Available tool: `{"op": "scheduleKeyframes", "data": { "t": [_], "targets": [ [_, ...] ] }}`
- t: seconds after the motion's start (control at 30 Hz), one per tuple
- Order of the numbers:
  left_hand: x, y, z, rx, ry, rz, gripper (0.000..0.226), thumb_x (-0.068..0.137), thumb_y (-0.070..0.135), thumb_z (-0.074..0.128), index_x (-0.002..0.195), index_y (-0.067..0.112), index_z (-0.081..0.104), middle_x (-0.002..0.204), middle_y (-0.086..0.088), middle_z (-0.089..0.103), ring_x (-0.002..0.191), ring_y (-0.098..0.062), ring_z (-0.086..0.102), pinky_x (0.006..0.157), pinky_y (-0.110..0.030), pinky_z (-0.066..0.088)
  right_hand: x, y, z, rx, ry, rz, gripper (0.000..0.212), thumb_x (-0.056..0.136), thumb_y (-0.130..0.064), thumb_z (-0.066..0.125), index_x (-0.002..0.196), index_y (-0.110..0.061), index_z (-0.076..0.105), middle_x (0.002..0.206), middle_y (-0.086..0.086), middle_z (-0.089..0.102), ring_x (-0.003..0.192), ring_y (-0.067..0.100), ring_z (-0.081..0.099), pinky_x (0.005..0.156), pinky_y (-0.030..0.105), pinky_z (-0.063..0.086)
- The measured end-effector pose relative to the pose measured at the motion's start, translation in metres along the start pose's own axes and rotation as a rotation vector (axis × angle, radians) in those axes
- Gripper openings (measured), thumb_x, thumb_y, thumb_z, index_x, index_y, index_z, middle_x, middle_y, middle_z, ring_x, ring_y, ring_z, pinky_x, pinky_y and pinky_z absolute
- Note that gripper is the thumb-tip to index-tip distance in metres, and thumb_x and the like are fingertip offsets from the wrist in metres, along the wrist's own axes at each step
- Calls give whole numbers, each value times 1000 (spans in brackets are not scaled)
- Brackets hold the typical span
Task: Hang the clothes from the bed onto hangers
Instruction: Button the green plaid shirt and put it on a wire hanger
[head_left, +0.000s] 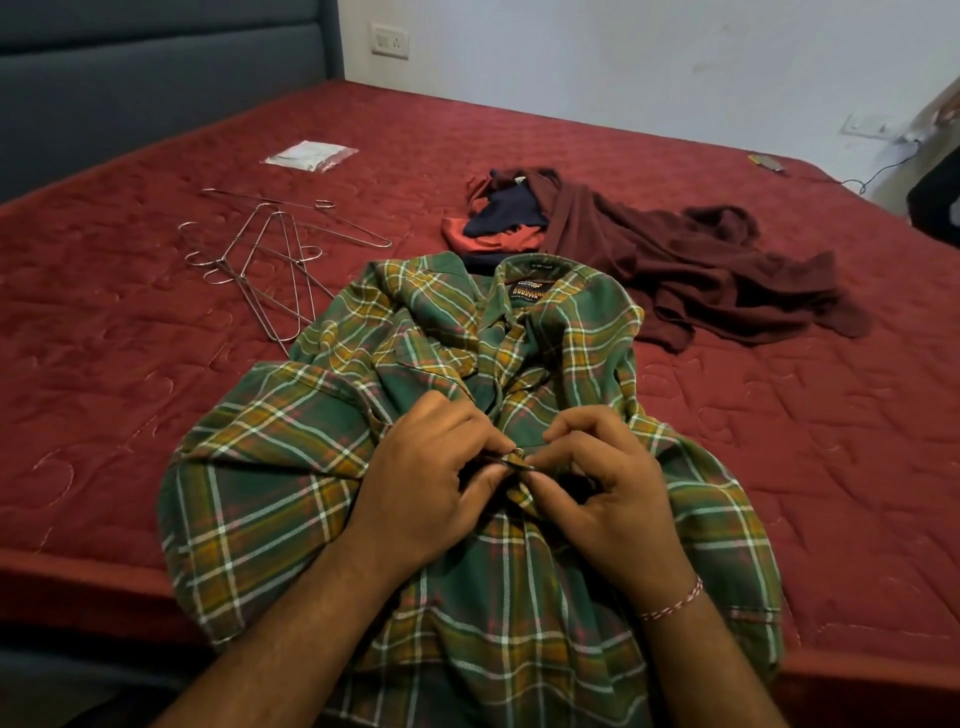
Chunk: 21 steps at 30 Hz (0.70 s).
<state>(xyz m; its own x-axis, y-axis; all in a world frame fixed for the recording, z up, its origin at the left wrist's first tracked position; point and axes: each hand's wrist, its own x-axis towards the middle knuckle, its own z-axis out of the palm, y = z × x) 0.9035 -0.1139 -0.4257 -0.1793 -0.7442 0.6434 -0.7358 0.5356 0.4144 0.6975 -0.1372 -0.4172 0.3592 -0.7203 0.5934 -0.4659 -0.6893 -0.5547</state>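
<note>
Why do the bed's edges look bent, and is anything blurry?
Head view: the wide lens bows the bed edge and tilts the wall; light is dim and even, with no glare; the shirt and hangers are fairly sharp; the corners darken and soften.

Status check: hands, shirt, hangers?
Left hand and right hand pinching the placket of the shirt. Shirt flat on bed. Hangers untouched, left of collar.
</note>
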Motion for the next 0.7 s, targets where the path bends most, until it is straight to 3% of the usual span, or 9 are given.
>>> {"op": "scheduleKeyframes", "data": {
  "t": [0.2,0.47,0.7],
  "targets": [
    [-2,3,-1,-3,17,4,15,84,26,74,84,14,64,85,4,59,81,-20,50,68,-43,44,-2,-3,1,10,-7,-104,14,81,-3,84,81,-7,71,105,-3,69,98,11,68,78,32,56],
    [-5,6,-1,34,51,30,23,79,19,79,74,13,57,78,2,53,75,-21,44,61,-43,39,-4,-4,6,-25,-32,-119,15,81,-5,82,80,-8,67,100,-4,74,93,7,70,73,33,57],
    [-8,11,-3,101,42,79,12,88,20,73,83,13,65,87,-1,60,72,-21,54,57,-41,45,-5,-4,5,32,-52,-53,12,85,-6,78,85,-10,66,99,-8,74,89,5,70,70,34,58]
  ]
}}
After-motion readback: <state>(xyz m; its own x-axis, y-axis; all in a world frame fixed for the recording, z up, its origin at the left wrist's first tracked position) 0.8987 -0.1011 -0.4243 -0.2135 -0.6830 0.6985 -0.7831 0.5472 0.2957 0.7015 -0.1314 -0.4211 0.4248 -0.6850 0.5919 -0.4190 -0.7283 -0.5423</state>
